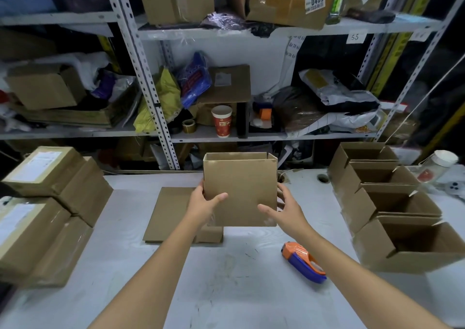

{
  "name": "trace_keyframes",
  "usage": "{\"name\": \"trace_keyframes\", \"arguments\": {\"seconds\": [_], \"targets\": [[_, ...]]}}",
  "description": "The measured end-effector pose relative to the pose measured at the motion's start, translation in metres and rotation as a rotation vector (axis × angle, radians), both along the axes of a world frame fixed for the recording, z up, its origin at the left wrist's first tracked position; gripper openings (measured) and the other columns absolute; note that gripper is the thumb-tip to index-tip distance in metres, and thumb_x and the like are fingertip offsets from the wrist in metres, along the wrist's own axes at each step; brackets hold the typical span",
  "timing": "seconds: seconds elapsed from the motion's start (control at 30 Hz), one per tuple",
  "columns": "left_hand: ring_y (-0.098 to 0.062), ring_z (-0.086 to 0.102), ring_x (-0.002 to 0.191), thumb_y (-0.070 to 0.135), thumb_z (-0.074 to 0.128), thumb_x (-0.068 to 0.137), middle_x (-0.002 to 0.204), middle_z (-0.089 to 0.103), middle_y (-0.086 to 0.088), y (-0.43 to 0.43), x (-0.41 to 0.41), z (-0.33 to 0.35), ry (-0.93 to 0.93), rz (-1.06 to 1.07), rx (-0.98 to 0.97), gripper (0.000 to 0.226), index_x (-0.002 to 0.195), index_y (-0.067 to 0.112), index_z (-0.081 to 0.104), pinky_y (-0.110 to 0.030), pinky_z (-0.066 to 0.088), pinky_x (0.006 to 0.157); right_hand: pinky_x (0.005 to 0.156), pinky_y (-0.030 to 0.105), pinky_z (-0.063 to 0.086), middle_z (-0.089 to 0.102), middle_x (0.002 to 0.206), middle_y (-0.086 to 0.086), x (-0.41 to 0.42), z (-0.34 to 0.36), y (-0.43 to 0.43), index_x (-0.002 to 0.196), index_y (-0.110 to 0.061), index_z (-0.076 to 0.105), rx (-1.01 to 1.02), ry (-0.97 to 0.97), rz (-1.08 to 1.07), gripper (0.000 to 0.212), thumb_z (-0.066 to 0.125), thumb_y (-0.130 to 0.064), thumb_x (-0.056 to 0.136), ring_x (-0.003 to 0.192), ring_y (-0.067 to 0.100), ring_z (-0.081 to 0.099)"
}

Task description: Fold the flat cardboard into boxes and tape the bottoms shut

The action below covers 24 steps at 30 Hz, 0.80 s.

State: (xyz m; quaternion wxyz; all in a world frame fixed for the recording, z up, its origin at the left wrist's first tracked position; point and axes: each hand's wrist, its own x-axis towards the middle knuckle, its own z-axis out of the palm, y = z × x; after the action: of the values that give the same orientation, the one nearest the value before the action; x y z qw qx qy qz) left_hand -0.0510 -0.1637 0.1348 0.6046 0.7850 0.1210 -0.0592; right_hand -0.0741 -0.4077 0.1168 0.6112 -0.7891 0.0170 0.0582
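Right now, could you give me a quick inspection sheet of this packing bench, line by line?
Surface: white table, scuffed.
Job's things: cardboard box held up, top open; flat cardboard lying beneath it; orange and blue tape dispenser lying on its side; row of open boxes at right.
Clutter: sealed labelled parcels stacked at left; white-lidded jar at far right.
Grippers: left hand grips the box's left edge; right hand open at its right edge.
Cables: nothing seen.
Surroundings: metal shelves crowded with boxes, bags and a red paper cup.
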Motion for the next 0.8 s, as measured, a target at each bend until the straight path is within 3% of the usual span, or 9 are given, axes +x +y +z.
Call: {"name": "trace_keyframes", "arguments": {"seconds": [0.07, 0.13, 0.23, 0.33, 0.43, 0.5, 0.6, 0.7, 0.8], "targets": [[-0.019, 0.056, 0.125, 0.024, 0.080, 0.084, 0.137, 0.058, 0.005, 0.000, -0.005, -0.006, -0.033, -0.028, -0.004, 0.082, 0.153, 0.024, 0.036, -0.036, 0.052, 0.100, 0.088, 0.020, 0.051, 0.047, 0.129, -0.032, 0.003, 0.005, -0.002, 0.149, -0.048, 0.026, 0.009, 0.040, 0.028, 0.087, 0.081, -0.044, 0.081, 0.117, 0.000, 0.054], [-0.016, 0.056, 0.123, 0.020, 0.080, 0.085, 0.135, 0.058, 0.008, -0.004, -0.009, -0.009, -0.042, -0.053, -0.017, 0.083, 0.153, 0.029, 0.034, -0.027, 0.052, 0.094, 0.092, 0.027, 0.053, 0.052, 0.127, -0.030, 0.007, 0.008, -0.001, 0.148, -0.047, 0.027, -0.013, 0.053, 0.015, 0.081, 0.077, -0.046, 0.085, 0.118, 0.004, 0.057], [-0.017, 0.053, 0.127, 0.022, 0.078, 0.087, 0.141, 0.054, 0.007, -0.009, -0.014, -0.011, -0.034, -0.078, -0.018, 0.086, 0.156, 0.031, 0.028, -0.037, 0.050, 0.104, 0.090, 0.024, 0.051, 0.057, 0.123, -0.025, 0.009, 0.005, 0.000, 0.145, -0.045, 0.033, -0.056, 0.043, -0.050, 0.069, 0.073, -0.039, 0.090, 0.117, 0.007, 0.058], [-0.016, 0.049, 0.131, 0.045, 0.074, 0.086, 0.144, 0.050, 0.008, -0.004, -0.011, -0.005, -0.012, -0.121, -0.028, 0.083, 0.155, 0.030, 0.030, -0.040, 0.046, 0.109, 0.083, 0.018, 0.049, 0.057, 0.121, -0.027, 0.003, -0.001, -0.002, 0.148, -0.043, 0.032, -0.081, 0.032, -0.071, 0.070, 0.072, -0.035, 0.091, 0.115, 0.008, 0.058], [-0.020, 0.049, 0.133, 0.075, 0.066, 0.073, 0.145, 0.052, 0.007, 0.000, -0.005, 0.008, 0.051, -0.089, -0.111, 0.090, 0.150, 0.037, 0.039, -0.047, 0.045, 0.110, 0.079, 0.015, 0.048, 0.053, 0.115, -0.034, -0.003, -0.005, -0.002, 0.153, -0.048, 0.023, -0.144, 0.018, -0.064, 0.080, 0.072, -0.031, 0.092, 0.107, 0.004, 0.059], [-0.022, 0.052, 0.130, 0.064, 0.067, 0.083, 0.138, 0.057, 0.006, 0.000, -0.002, 0.008, 0.055, -0.099, -0.098, 0.071, 0.145, 0.038, 0.045, -0.047, 0.047, 0.107, 0.082, 0.018, 0.049, 0.053, 0.118, -0.032, -0.006, -0.005, 0.000, 0.152, -0.049, 0.021, -0.154, 0.023, -0.057, 0.082, 0.073, -0.035, 0.090, 0.106, -0.001, 0.057], [-0.016, 0.055, 0.121, 0.032, 0.065, 0.097, 0.122, 0.060, 0.013, -0.002, -0.006, 0.001, 0.033, -0.137, -0.120, 0.055, 0.147, 0.033, 0.044, -0.034, 0.050, 0.099, 0.085, 0.022, 0.052, 0.055, 0.128, -0.019, -0.012, 0.003, 0.002, 0.146, -0.043, 0.028, -0.074, 0.081, -0.096, 0.075, 0.068, -0.060, 0.085, 0.111, 0.003, 0.058], [-0.018, 0.055, 0.121, 0.041, 0.066, 0.094, 0.132, 0.057, 0.007, -0.013, -0.012, -0.003, 0.058, -0.149, -0.187, 0.063, 0.150, 0.028, 0.041, -0.035, 0.048, 0.100, 0.092, 0.033, 0.052, 0.056, 0.131, -0.008, -0.020, 0.011, -0.001, 0.135, -0.039, 0.033, 0.003, 0.152, -0.216, 0.067, 0.048, -0.078, 0.082, 0.111, 0.008, 0.059], [-0.019, 0.056, 0.116, 0.048, 0.062, 0.095, 0.130, 0.053, 0.003, -0.033, -0.010, -0.010, 0.114, -0.132, -0.237, 0.062, 0.149, 0.027, 0.039, -0.041, 0.048, 0.103, 0.100, 0.043, 0.050, 0.059, 0.125, -0.004, -0.033, 0.008, -0.011, 0.130, -0.033, 0.035, -0.002, 0.194, -0.365, 0.063, 0.043, -0.078, 0.087, 0.110, 0.014, 0.060]]}}
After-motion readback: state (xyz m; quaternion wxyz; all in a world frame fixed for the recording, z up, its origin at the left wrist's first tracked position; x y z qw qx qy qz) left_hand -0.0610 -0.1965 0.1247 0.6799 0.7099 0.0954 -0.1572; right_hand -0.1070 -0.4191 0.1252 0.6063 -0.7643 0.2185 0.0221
